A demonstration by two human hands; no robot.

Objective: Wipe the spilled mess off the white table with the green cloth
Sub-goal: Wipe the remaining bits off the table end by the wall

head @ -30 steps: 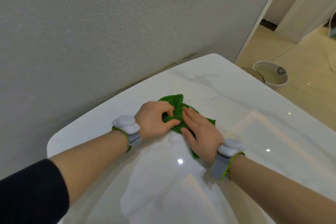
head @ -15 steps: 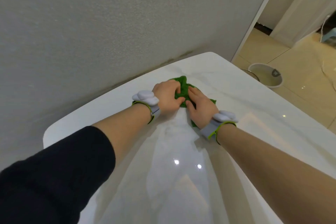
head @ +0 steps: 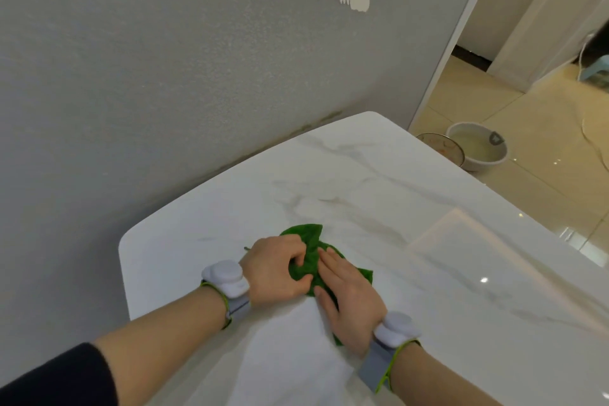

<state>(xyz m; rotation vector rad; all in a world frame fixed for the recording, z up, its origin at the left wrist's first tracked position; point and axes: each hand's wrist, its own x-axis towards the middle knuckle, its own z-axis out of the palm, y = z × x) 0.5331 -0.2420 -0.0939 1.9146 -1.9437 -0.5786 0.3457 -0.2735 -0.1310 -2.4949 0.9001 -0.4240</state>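
A crumpled green cloth (head: 309, 247) lies on the white marble-patterned table (head: 412, 208), near its left end by the wall. My left hand (head: 275, 270) grips the bunched left side of the cloth with curled fingers. My right hand (head: 349, 297) lies flat on the cloth's right part, pressing it onto the table. Much of the cloth is hidden under both hands. I can make out no spilled mess on the tabletop, only grey veining and light reflections.
A grey wall (head: 164, 92) runs along the table's far edge. On the tiled floor past the table's right corner stand a white bowl (head: 478, 147) and a second dish (head: 441, 147). Both wrists wear grey bands with white modules.
Both hands have pulled the cloth back toward me across the table, after pushing it away toward the wall half a second ago. The grip on the cloth is unchanged.
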